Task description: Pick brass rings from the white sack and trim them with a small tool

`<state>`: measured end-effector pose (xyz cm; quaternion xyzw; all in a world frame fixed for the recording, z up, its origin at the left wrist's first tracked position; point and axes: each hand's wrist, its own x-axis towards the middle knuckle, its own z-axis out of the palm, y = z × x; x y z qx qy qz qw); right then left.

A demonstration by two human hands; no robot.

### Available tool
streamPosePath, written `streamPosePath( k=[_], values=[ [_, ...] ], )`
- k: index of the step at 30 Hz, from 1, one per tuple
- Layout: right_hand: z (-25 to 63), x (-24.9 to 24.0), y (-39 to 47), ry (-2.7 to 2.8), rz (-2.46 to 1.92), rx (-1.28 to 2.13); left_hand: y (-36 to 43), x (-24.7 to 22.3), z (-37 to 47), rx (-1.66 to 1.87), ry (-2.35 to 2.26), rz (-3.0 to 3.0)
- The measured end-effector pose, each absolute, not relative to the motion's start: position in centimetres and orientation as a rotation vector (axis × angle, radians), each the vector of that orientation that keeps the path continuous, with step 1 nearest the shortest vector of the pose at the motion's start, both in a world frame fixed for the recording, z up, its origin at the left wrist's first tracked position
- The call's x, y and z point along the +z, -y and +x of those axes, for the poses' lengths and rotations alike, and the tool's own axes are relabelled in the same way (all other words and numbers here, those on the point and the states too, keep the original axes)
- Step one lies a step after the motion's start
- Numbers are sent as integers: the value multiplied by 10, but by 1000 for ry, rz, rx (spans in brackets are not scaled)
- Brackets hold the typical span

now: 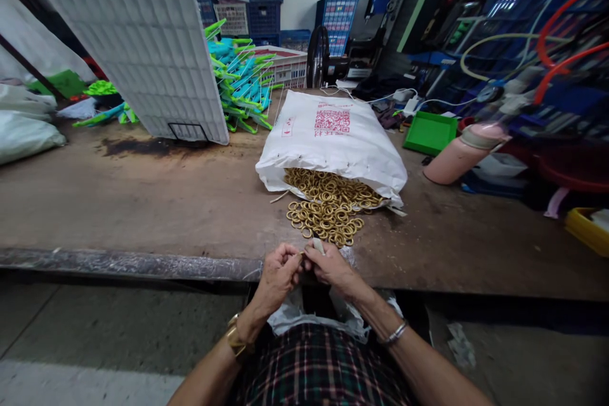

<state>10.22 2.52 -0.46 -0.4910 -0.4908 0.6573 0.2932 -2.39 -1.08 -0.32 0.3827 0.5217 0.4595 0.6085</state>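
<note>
My left hand [280,271] is closed at the table's front edge, with a small piece of a gold ring [301,254] showing at its fingertips. Close beside it, my right hand [332,264] is closed around a small tool with a pale handle [318,245]; the tool's tip is too small to make out. The fingertips of both hands meet at the ring. Just beyond them lies a pile of gold rings [328,219], spilling from the open mouth of a white sack [333,133] with red print.
A tall white ribbed panel [137,38] stands at the back left, beside green and blue plastic pieces [242,79]. To the right are a green tray [430,132], a pink bottle [464,155] and a yellow container [589,230]. A black fan [318,57] stands behind the sack.
</note>
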Motion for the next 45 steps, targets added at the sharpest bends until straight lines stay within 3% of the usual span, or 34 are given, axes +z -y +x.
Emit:
streamPosePath(
  k=[39,45],
  values=[
    [100,1,-25,1079,-1079,1921,11,-8,-35,1053,-838,652],
    [98,-4,-24,1146,-1172,1819,12,-7,-32,1076,-856,674]
  ],
)
